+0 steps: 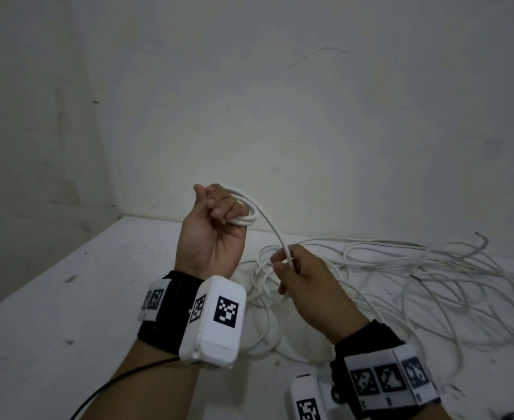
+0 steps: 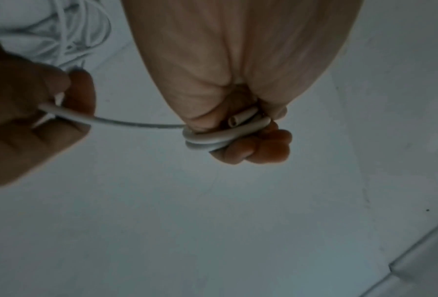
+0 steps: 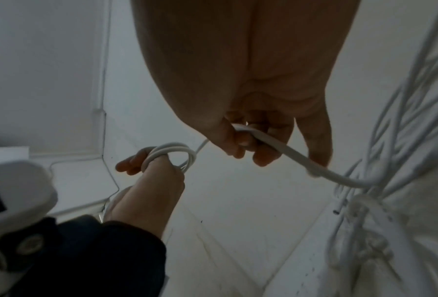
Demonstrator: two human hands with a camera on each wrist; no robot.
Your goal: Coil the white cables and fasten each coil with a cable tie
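The left hand (image 1: 211, 225) clenched a small coil (image 1: 245, 207) to keep its loops together, while the right hand (image 1: 302, 275) pinched the feeding cable (image 1: 272, 228) (apparently guiding slack from the tangle (image 1: 416, 268)).

Right hand (image 3: 251, 124) pinching white cable (image 3: 301, 162), left hand (image 3: 149, 180) gripping small coil (image 3: 172, 152)

Both forearms are bare, each strapped with a black fabric wristband (image 1: 161, 322) carrying white panels printed with black-and-white square markers. A rounded white camera housing (image 1: 213, 322) sits on the left band, a thin black cable (image 1: 122, 380) trailing from it; a similar housing (image 1: 307, 398) hangs by the right band (image 1: 367, 344). Silver screws (image 3: 30, 244) fix the left mount.
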